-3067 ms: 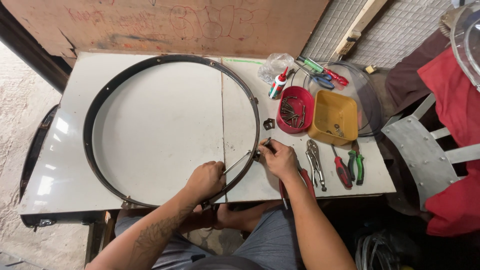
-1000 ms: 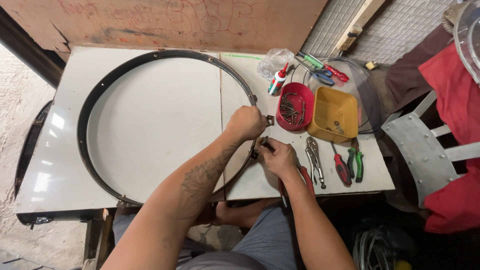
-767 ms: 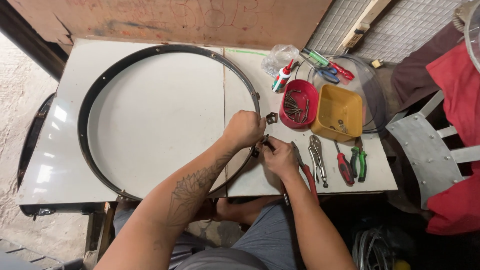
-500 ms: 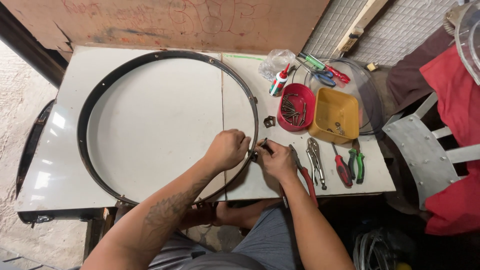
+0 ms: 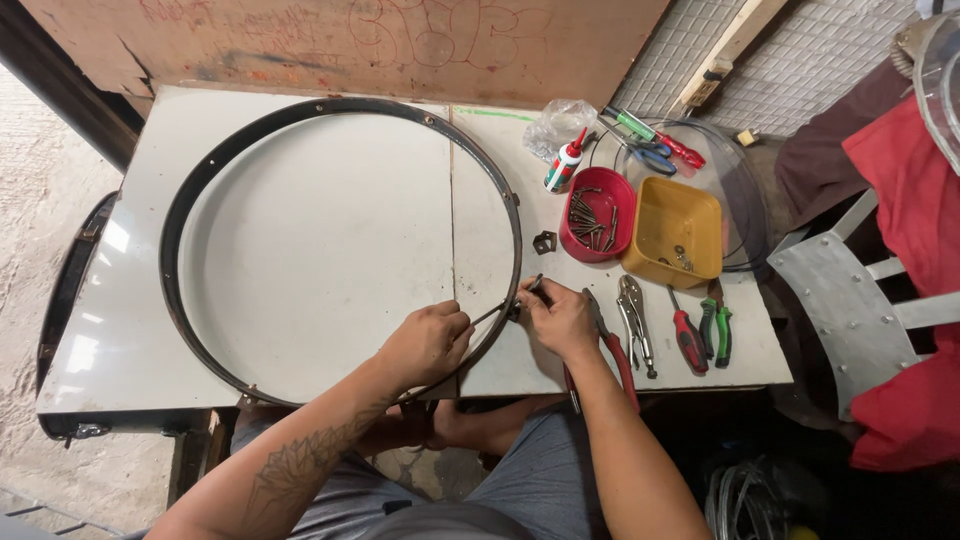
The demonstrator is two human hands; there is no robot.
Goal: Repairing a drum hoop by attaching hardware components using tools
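Observation:
A large black metal hoop (image 5: 190, 190) lies flat on the white table (image 5: 120, 330). My left hand (image 5: 425, 340) sits inside the hoop's near right part, its fingers closed on a thin metal rod (image 5: 488, 316) that points at the rim. Just outside the rim, my right hand (image 5: 555, 315) pinches a small dark fastener (image 5: 535, 284) against the hoop. Both hands meet at the same spot on the rim.
A small bracket (image 5: 544, 241) lies by the hoop. To the right stand a red bowl of screws (image 5: 597, 213), a yellow tray (image 5: 675, 232), a glue bottle (image 5: 565, 160), locking pliers (image 5: 635, 320), a red screwdriver (image 5: 688, 335) and green pliers (image 5: 716, 325). A metal chair (image 5: 850, 300) stands right.
My left hand reached up toward the bracket by the red bowl, then drew back down inside the hoop to the rod at the rim. The right hand stayed at the rim.

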